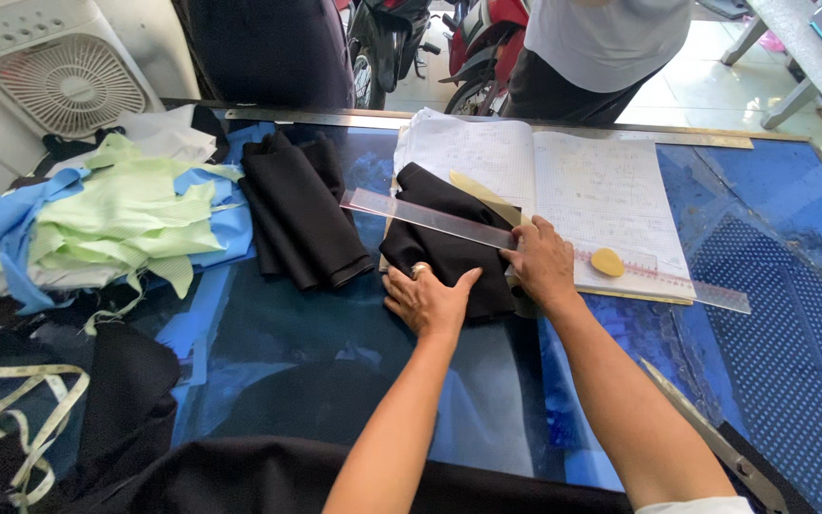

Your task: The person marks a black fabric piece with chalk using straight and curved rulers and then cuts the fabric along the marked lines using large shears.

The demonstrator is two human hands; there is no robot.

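Observation:
My left hand, with a ring on one finger, lies flat on the near edge of a folded black cloth in the middle of the glass-topped table. My right hand presses on a long clear ruler that lies slantwise across that cloth and over an open notebook. A small yellow piece of tailor's chalk rests on the ruler, just right of my right hand. Beneath the cloth a tan paper pattern sticks out.
A second folded black cloth lies to the left, beside a heap of light green and blue fabric. A measuring tape trails at the lower left. A white fan stands at the back left. A person in a grey top stands beyond the table.

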